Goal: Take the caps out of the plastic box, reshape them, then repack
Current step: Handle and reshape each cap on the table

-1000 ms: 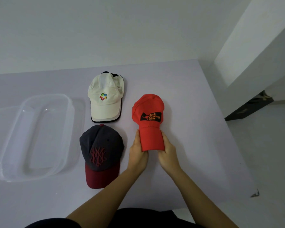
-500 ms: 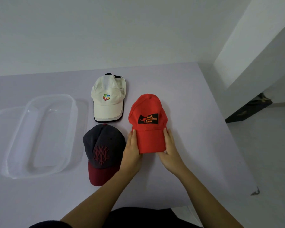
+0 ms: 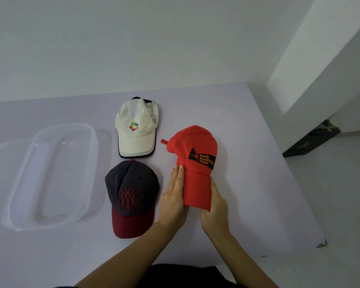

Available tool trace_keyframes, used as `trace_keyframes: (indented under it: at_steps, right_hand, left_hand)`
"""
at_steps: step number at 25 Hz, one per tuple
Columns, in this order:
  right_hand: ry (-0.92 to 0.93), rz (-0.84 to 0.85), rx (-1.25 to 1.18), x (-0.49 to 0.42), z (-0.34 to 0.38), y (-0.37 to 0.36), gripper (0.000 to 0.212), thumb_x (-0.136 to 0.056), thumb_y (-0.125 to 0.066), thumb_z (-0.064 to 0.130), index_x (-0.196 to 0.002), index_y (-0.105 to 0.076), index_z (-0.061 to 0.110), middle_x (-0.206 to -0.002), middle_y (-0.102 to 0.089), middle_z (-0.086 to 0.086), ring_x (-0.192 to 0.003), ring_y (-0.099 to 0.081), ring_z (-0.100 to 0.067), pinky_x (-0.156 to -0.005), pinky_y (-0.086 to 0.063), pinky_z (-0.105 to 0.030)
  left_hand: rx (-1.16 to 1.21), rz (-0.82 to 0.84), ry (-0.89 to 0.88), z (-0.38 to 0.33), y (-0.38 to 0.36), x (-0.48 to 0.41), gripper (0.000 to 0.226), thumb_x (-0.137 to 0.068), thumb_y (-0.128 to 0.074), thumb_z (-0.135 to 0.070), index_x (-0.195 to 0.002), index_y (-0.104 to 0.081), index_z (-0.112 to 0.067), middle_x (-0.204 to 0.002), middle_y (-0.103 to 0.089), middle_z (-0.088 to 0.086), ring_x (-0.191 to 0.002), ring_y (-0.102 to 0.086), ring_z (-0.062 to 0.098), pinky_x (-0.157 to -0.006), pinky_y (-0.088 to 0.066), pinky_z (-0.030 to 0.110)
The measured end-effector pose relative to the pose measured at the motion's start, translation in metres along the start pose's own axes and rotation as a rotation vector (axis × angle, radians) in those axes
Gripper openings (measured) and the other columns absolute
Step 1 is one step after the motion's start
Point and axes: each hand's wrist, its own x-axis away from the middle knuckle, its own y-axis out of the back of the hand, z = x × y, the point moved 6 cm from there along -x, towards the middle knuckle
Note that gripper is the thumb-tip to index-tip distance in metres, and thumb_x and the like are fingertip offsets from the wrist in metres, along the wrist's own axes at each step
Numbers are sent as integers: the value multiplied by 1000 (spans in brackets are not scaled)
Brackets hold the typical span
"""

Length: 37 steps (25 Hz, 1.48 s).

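Lilac table (image 3: 252,129): red cap (image 3: 192,142), black patch, brim curled btwn flat left hand (image 3: 173,198) & gripping right hand (image 3: 215,213).

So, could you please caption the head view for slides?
Left hand presses, right hand grips the red cap by its brim.

I see the left hand (image 3: 172,201) pressed flat, fingers (image 3: 180,177) straight, against the red cap (image 3: 193,146)'s curled brim, while the right hand (image 3: 215,210) grips the other side. A white cap (image 3: 136,138) and a dark cap (image 3: 131,183) lie between it and the clear box (image 3: 50,223) on the worktop (image 3: 247,183).
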Motion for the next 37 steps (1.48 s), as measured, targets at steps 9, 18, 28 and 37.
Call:
trace_keyframes:
  at_steps: [9, 18, 28, 37]
  right_hand:
    - [300, -60, 544, -12, -30, 30, 103, -75, -63, -13, -149, 0, 21, -153, -19, -16, -139, -23, -41, -99, -40, -58]
    - [40, 138, -140, -28, -23, 27, 79, -86, -50, 0, -142, -17, 44, -156, -17, -1, -142, -21, -10, -114, -29, -38]
    - [-186, 256, -401, -75, 8, 47, 57, -80, -57, 47, -133, -43, 32, -136, -48, 11, -122, -48, -5, -101, -42, -29]
    - [-206, 343, -470, -78, 14, 49, 52, -68, -73, 50, -107, -65, 17, -107, -72, -4, -103, -66, -22, -84, -54, -28]
  left_hand:
    - [909, 225, 560, 34, 15, -37, 77, -72, -56, -12, -144, -31, -18, -151, -35, 2, -134, -39, 18, -97, -35, 25]
    - [1288, 185, 836, 48, 19, -72, 53, -83, -62, -41, -130, -56, -17, -121, -67, 7, -111, -63, 21, -89, -51, 38]
    - [1062, 13, 615, 24, 26, -79, 97, -81, -72, -28, -149, -2, -33, -134, -45, -7, -117, -55, 17, -102, -45, 42]
    - [575, 125, 296, 19, 44, -80, 52, -81, -58, -54, -68, -64, -5, -92, -60, 16, -82, -60, 24, -78, -49, 36]
